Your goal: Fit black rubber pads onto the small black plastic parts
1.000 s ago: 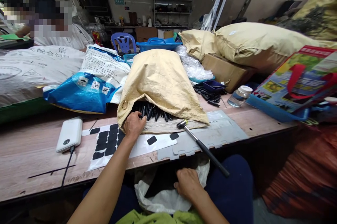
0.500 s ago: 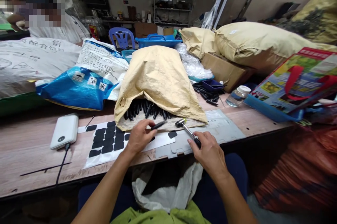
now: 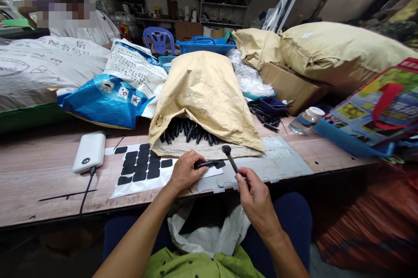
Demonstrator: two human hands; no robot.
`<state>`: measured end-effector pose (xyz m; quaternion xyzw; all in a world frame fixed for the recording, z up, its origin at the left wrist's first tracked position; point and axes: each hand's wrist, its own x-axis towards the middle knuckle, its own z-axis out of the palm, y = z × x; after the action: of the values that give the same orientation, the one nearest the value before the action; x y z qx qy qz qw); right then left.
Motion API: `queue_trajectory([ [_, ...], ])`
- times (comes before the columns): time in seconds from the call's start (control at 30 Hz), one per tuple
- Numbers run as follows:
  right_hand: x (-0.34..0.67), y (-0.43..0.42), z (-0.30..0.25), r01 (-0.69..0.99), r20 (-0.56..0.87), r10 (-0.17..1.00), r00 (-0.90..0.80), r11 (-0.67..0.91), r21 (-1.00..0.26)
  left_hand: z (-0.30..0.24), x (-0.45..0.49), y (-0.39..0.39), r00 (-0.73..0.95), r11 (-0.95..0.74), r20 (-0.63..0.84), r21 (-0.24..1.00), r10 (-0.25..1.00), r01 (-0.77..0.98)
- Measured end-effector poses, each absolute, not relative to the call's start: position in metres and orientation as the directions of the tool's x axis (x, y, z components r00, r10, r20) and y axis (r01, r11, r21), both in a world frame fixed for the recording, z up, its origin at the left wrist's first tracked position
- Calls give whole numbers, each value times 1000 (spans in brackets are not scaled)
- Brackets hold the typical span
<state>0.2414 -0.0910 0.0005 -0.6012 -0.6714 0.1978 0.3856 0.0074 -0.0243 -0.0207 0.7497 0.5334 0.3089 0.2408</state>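
My left hand (image 3: pixel 187 169) is closed on a slim black pen-shaped piece (image 3: pixel 206 164), laid low over the table's front part. My right hand (image 3: pixel 256 191) grips the handle of a small hammer (image 3: pixel 231 158), its dark round head raised just right of the piece. Behind both hands lies a tan woven sack (image 3: pixel 199 82), its open mouth facing me. Several similar black pieces (image 3: pixel 189 132) show inside that mouth. Left of my left hand, a white sheet (image 3: pixel 119 189) with rounded black patches (image 3: pixel 141 165) lies flat.
A white power bank (image 3: pixel 89 152) with a cable sits at the left. More black pieces (image 3: pixel 267 117), a lidded clear jar (image 3: pixel 307 120) and a blue tray (image 3: pixel 352 139) stand to the right. Large sacks line the back. Farther off at the left is another person (image 3: pixel 29 15).
My left hand has lowered the black piece and shifted slightly right. The hammer has tipped up in my right hand, its head now turned toward me. The whole view has shifted a little.
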Motion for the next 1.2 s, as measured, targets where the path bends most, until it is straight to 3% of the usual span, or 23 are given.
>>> queue_trajectory([
  [0.17,229,-102,0,582,210,977,-25,185,-792,-20,7,-24,242,-307,194,704,951,640],
  [0.47,216,-102,-1,592,392,908,-149,399,-700,-20,7,-23,227,-277,169,726,959,629],
  [0.63,211,-103,-5,627,314,935,-162,343,-699,-23,7,-22,225,-283,178,720,958,634],
  [1.03,201,-103,-3,619,306,932,-196,359,-699,-18,8,-24,231,-289,178,692,957,662],
  [1.2,228,-88,0,789,361,930,-72,274,-550,-21,5,-24,247,-306,192,730,950,611],
])
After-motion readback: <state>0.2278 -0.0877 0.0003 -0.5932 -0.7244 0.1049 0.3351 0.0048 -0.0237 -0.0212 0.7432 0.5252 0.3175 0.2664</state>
